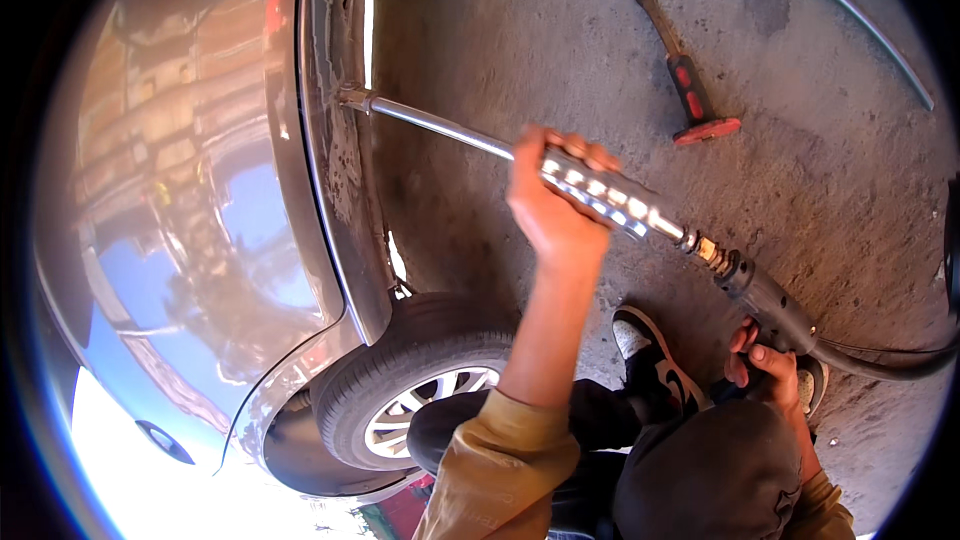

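My left hand (560, 195) is wrapped around the shiny sliding weight (605, 198) of a slide-hammer dent puller, which has a row of holes or bright spots. Its steel rod (440, 125) runs up to the left, and the tip meets the scraped sill (345, 130) of a car. At the other end, past a brass-coloured joint, sits a black pistol-shaped gun body (770, 305) with a thick cable. My right hand (775, 365) is closed around its grip, partly hidden. The car's glossy panel (190, 180) fills the left side.
On the concrete floor (520, 30) lies a chisel (690, 90) with a red and black guarded handle. A curved-looking metal bar (860, 15) lies at the far right. The car's wheel (420, 390) is beside my knee; the cable (885, 365) trails off right.
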Tool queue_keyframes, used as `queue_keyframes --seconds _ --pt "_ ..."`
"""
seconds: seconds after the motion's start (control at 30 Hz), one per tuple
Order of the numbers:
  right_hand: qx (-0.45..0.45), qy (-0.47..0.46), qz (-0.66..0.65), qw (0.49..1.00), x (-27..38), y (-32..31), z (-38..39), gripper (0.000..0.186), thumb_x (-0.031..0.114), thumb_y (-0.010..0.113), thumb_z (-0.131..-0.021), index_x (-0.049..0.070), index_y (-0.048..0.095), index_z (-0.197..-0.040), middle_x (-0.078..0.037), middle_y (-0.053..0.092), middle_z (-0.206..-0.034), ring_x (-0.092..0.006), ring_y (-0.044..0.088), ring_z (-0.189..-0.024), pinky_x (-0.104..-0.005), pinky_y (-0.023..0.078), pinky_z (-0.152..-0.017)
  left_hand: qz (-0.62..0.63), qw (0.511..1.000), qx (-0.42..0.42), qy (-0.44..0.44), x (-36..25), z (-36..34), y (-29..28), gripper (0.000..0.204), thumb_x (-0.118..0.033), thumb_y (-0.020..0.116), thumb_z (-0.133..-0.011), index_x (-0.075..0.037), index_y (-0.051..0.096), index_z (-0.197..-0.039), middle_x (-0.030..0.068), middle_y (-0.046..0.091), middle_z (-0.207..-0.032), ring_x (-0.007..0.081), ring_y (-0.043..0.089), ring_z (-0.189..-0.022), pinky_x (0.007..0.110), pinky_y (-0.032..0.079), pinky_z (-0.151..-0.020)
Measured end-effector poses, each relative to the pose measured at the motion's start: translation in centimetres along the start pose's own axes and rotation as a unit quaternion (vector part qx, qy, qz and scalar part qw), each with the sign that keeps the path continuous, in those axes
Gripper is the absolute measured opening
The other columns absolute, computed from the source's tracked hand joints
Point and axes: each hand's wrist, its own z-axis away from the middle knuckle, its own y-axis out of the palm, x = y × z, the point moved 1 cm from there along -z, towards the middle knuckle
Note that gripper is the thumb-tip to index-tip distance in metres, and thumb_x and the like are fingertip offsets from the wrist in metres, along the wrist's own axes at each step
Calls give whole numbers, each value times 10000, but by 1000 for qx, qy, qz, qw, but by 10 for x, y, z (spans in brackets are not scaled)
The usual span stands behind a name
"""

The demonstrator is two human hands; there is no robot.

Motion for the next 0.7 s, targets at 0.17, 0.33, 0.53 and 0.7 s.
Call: queue_keyframes --seconds 0.17,0.33,0.53,0.7 --pt "-7 26 18 999 -2 0 -4 422 163 679 -774 9 471 -1109 -104 608 -877 -182 500 -489 -328 418 -521 -9 996 -1 84 -64 -37 -10 244 -317 522 -893 -136 465 -738 11 482 -650 129 490 -596 332 438 -611" --pt "14 30 18 999 6 11 2 442 131 687 -755 -26 472 -1108 -142 594 -872 -206 524 -535 -317 431 -528 -2 998 -48 52 26 27 8 218 -328 525 -879 -128 483 -800 32 500 -683 182 505 -617 366 439 -646" --pt "-13 11 24 1000 0 3 -2 455 123 673 -767 -37 456 -1133 -148 596 -886 -211 536 -548 -325 436 -537 -52 998 17 -12 21 26 -3 275 -364 497 -931 -106 509 -839 49 525 -766 214 545 -736 408 456 -755" --pt "-12 -1 65 998 0 -4 -6 449 145 675 -782 -38 457 -1129 -138 593 -908 -198 540 -561 -326 454 -565 -44 994 -82 61 -1 19 11 417 -480 373 -973 -104 533 -887 2 511 -744 162 527 -724 417 464 -816"
